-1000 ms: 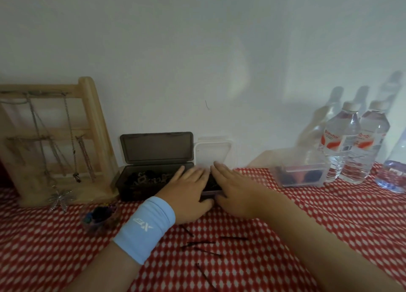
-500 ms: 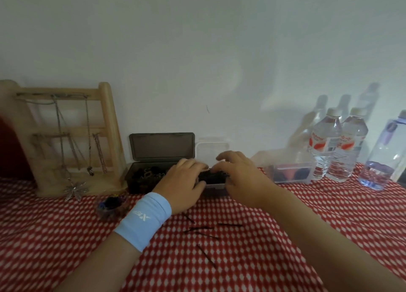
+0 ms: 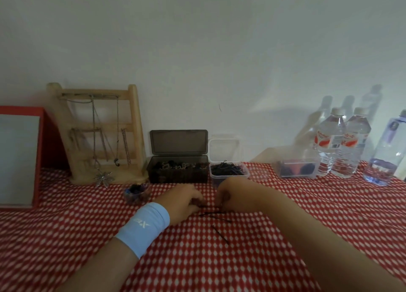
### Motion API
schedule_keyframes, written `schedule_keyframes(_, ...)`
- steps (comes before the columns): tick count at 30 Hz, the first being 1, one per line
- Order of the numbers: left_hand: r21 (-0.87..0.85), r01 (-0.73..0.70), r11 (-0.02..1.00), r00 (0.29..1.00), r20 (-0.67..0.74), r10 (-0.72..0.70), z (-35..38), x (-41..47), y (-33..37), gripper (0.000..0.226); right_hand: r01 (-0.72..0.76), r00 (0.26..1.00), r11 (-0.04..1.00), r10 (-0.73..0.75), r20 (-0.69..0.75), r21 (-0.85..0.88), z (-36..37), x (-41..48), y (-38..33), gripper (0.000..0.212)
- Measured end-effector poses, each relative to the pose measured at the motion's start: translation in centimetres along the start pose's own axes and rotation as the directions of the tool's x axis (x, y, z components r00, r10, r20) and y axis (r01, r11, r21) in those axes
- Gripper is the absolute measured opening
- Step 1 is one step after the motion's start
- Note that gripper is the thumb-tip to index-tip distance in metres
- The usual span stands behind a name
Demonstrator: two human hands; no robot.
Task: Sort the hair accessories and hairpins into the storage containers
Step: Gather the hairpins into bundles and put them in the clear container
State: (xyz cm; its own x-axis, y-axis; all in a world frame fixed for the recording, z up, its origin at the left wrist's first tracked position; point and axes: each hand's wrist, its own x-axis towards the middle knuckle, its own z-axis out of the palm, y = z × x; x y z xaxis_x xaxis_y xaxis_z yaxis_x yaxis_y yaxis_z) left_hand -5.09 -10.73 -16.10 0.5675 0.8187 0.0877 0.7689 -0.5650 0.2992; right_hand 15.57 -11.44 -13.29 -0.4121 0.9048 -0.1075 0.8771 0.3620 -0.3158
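**Red-checked table, loose hairpins under both hands**

Red-and-white cloth covers the table [image 3: 66, 236], which backs onto a plain pale wall. At far left leans a red-framed mirror [image 3: 19, 157]. Next comes a wooden rack [image 3: 135, 116] hung with necklaces, with a small cup [image 3: 136, 194] of hair ties in front of it. A dark box [image 3: 178, 175] follows, lid up, full of dark hair accessories.

Lower centre, the left hand [image 3: 186, 200], above a blue wristband [image 3: 145, 228], and the right hand [image 3: 234, 196] sit close together. Their fingers curl down onto the loose hairpins [image 3: 220, 234] on the cloth. Whether either hand has a pin pinched, I cannot tell. Just behind the right hand stands a clear tub [image 3: 229, 177] heaped with pins. Farther right are a clear container [image 3: 298, 171] and water bottles [image 3: 341, 144].

The likely trouble is the pins themselves. Lying flat on soft cloth, they may slide from under the fingertips or snag the fabric. The tub is heaped, so added pins could spill over its rim or end up in the dark box beside it.

The pins are thin, black and straight. A few lie crossed between the hands, and one lies apart, slanted, nearer the bottom of the frame.
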Motion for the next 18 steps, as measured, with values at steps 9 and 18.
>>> schedule_keyframes(9,-0.161,0.010,0.987,1.000,-0.021,-0.013,0.5,-0.3,0.7,0.026,-0.067,0.978,0.986,0.095,0.183,-0.152,0.3,-1.1,-1.3,0.072)
schedule_keyframes(18,-0.116,0.001,0.993,1.000,-0.023,-0.004,0.5,-0.3,0.8,0.036,0.034,0.996,0.997,-0.028,0.083,-0.076,0.7,-0.6,-1.2,0.027)
